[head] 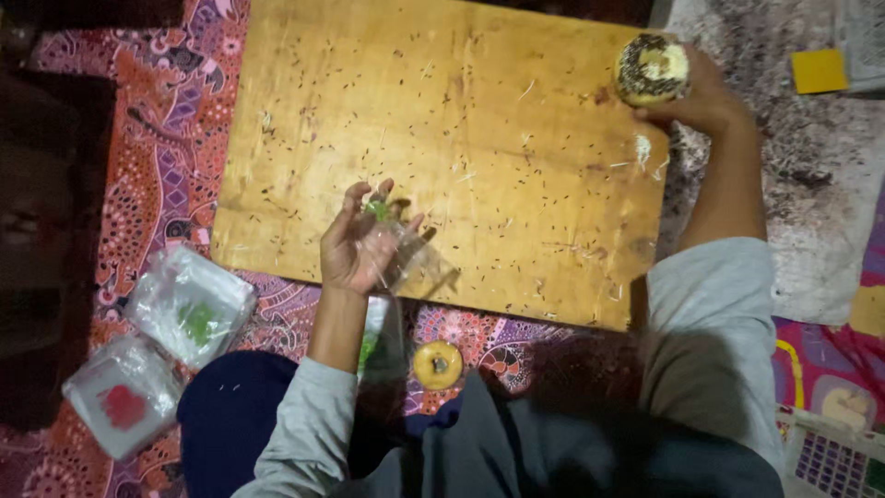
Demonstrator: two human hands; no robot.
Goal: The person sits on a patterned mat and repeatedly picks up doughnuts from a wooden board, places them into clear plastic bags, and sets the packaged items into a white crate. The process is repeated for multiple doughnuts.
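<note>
The big wooden board (442, 148), scattered with sprinkles, lies across a patterned cloth (166, 157), and the person works at its two near-side ends. At the far right corner the right hand (705, 97) wraps its fingers around a sprinkle-coated doughnut (652, 69), which seems best held lightly by the sides so the topping stays on. At the near left edge the left hand (355, 247), fingers loosely curled, holds a clear plastic bag (410, 263), whose mouth should stay wide open and steady.

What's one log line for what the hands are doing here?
left hand: holds clear plastic bag | right hand: holds sprinkled round doughnut | under: wooden board
</note>
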